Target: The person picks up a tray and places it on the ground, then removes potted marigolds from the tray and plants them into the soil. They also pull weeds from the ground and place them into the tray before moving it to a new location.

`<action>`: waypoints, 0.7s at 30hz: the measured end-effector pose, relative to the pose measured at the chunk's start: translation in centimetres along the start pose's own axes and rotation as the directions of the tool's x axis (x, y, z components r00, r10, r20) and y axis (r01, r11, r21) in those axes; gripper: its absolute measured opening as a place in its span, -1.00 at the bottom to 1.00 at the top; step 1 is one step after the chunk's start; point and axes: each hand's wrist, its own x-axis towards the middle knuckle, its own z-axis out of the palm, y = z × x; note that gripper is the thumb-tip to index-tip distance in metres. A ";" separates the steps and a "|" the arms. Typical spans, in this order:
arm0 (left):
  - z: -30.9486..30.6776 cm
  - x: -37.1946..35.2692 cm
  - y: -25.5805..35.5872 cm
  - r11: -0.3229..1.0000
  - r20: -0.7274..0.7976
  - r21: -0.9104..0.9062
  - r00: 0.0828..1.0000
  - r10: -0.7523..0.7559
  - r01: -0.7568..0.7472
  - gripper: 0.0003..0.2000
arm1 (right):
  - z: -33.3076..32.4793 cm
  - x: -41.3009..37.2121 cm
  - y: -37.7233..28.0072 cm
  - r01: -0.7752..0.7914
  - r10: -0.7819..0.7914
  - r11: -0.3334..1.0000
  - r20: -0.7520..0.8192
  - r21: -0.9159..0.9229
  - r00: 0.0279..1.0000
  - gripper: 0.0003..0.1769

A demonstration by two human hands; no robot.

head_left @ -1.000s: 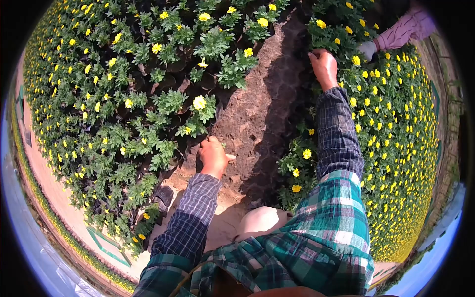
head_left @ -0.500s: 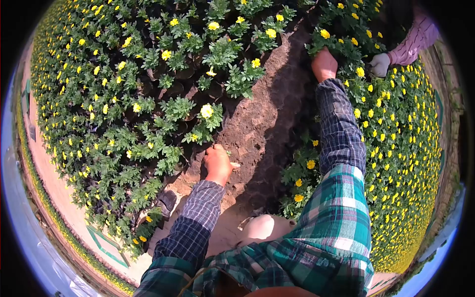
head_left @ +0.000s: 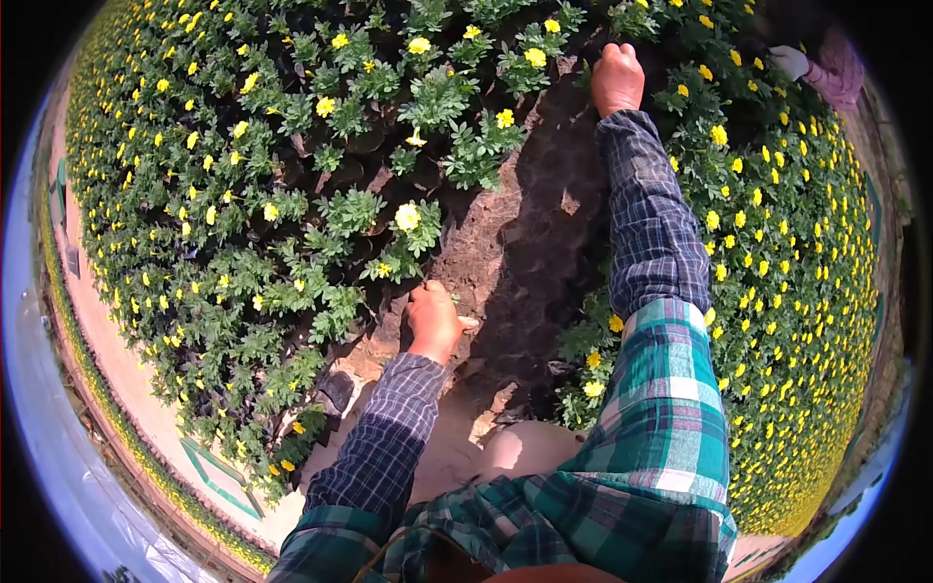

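My left hand (head_left: 434, 319) is low over the edge of the brown soil strip (head_left: 476, 238), beside the left-hand bed of yellow-flowered plants (head_left: 335, 219). Its fingers are curled, the thumb points right, and a small bit of green shows at the fingertips. Farther forward, my right hand (head_left: 617, 80) is closed at the far end of the strip, near the right-hand flower plants (head_left: 714, 136). What its fingers hold, if anything, is hidden.
At the upper right, a co-worker's gloved hand (head_left: 789, 62) and pink sleeve (head_left: 838, 73) reach over the right bed. Dark plastic (head_left: 335, 391) lies by the left bed's near corner. A green frame (head_left: 222, 478) stands at the lower left.
My right hand has moved forward and slightly left, away from the plants it was touching. The co-worker's gloved hand has shifted up and right. My left hand has barely moved.
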 end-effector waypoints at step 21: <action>0.4 0.3 -0.3 1.000 -0.003 -0.003 1.000 -0.001 0.001 -0.16 | -1.3 -0.1 7.6 -0.263 0.319 0.943 0.331 -0.203 0.888 -0.74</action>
